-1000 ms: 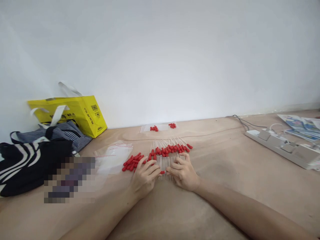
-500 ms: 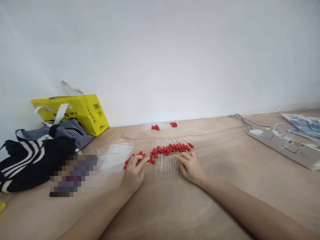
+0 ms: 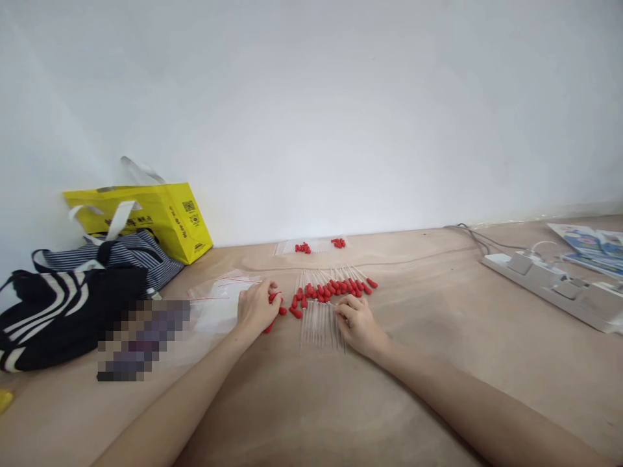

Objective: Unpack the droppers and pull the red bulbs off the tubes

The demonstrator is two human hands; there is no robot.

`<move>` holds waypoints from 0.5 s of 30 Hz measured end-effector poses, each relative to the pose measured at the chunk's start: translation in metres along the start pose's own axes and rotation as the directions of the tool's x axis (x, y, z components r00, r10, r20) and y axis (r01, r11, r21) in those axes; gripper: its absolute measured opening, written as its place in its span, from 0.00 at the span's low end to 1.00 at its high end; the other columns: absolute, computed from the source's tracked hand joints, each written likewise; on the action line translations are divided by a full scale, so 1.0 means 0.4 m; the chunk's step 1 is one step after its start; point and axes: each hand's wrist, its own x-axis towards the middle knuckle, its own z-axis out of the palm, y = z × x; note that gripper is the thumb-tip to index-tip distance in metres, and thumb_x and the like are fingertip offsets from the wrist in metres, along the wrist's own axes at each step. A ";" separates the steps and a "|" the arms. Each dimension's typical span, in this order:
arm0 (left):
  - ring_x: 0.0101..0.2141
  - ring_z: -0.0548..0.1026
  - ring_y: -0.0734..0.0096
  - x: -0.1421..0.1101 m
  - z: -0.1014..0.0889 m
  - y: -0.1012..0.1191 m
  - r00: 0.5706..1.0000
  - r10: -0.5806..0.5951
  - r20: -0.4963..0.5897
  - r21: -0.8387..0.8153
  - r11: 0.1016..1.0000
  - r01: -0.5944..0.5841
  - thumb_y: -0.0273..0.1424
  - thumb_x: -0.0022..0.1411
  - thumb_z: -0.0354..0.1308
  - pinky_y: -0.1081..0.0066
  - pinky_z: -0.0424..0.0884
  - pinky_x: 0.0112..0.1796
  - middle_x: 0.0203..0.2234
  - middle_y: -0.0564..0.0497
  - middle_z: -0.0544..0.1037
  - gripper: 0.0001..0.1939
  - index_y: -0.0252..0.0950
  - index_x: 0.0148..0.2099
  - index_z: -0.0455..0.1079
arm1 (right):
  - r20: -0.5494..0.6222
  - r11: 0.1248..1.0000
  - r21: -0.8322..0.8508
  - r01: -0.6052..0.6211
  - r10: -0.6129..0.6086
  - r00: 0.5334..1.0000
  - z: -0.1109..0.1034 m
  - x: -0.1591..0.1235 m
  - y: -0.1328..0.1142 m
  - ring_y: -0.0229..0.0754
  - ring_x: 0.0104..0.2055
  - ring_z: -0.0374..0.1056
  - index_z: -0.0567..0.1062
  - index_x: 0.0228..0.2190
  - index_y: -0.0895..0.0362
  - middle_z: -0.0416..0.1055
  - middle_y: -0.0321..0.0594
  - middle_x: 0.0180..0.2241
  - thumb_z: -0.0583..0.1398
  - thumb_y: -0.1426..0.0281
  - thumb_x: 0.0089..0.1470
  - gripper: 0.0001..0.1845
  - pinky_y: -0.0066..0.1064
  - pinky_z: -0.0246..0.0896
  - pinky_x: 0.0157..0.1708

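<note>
My left hand [image 3: 257, 309] is bent over a small group of loose red rubber bulbs [image 3: 269, 327], thumb and fingers closing on one and partly hiding it. At the right end of a row of thin clear dropper tubes [image 3: 318, 327], my right hand [image 3: 359, 324] has its fingertips pinched at the upper end of a tube. Just beyond this row lie droppers fitted with red bulbs [image 3: 333, 287], side by side, their clear stems pointing towards the wall.
Farther back a clear bag [image 3: 318, 245] lies with red-bulbed droppers. Plastic zip bags [image 3: 219, 314] are at the left, near a black striped bag [image 3: 68, 318] and a yellow bag [image 3: 189, 220]. A white power strip [image 3: 549, 285] and printed sheets [image 3: 591, 243] lie at the right.
My left hand has moved back and slightly left, from beside the tube row onto the loose red bulbs. My right hand has shifted a little, with its fingers more curled.
</note>
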 end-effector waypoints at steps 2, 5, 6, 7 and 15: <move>0.34 0.71 0.62 0.010 0.004 0.015 1.000 -0.003 0.026 0.072 0.997 0.001 0.33 0.51 0.50 0.63 0.60 0.37 0.26 0.52 0.75 0.06 0.39 0.32 0.65 | 0.052 1.000 -0.002 0.000 0.000 0.999 0.000 0.000 -0.009 0.38 0.32 0.61 0.70 0.26 0.59 0.66 0.41 0.30 0.51 0.81 0.47 0.10 0.32 0.52 0.34; 0.36 0.70 0.59 0.016 0.006 0.036 0.998 0.003 0.067 0.108 0.994 -0.011 0.37 0.50 0.50 0.61 0.58 0.38 0.24 0.51 0.75 0.08 0.39 0.27 0.66 | 0.133 1.000 0.024 0.017 -0.020 0.991 -0.009 0.002 -0.022 0.38 0.35 0.62 0.70 0.28 0.59 0.66 0.41 0.32 0.51 0.78 0.48 0.09 0.33 0.50 0.37; 0.37 0.69 0.58 0.017 0.006 0.042 0.997 0.007 0.076 0.109 0.994 -0.015 0.38 0.50 0.50 0.60 0.58 0.38 0.25 0.50 0.75 0.09 0.39 0.25 0.67 | 0.154 0.999 0.034 0.019 -0.025 0.988 -0.012 0.003 -0.025 0.38 0.36 0.62 0.70 0.28 0.59 0.66 0.41 0.32 0.52 0.78 0.48 0.08 0.34 0.49 0.38; 0.39 0.68 0.57 0.017 0.006 0.048 0.996 0.009 0.085 0.105 0.994 -0.018 0.38 0.50 0.50 0.60 0.58 0.38 0.26 0.50 0.75 0.10 0.39 0.24 0.67 | 0.170 0.999 0.043 0.018 -0.025 0.985 -0.016 0.003 -0.029 0.39 0.37 0.62 0.70 0.28 0.59 0.67 0.41 0.33 0.52 0.77 0.48 0.08 0.35 0.48 0.39; 0.43 0.64 0.53 0.047 0.024 0.064 0.973 -0.066 0.221 0.060 0.997 0.054 0.39 0.44 0.52 0.57 0.57 0.40 0.35 0.47 0.74 0.11 0.40 0.20 0.71 | 0.196 0.998 0.044 -0.042 0.032 0.980 -0.045 0.010 -0.041 0.38 0.37 0.62 0.71 0.29 0.58 0.68 0.40 0.33 0.53 0.69 0.51 0.08 0.35 0.44 0.40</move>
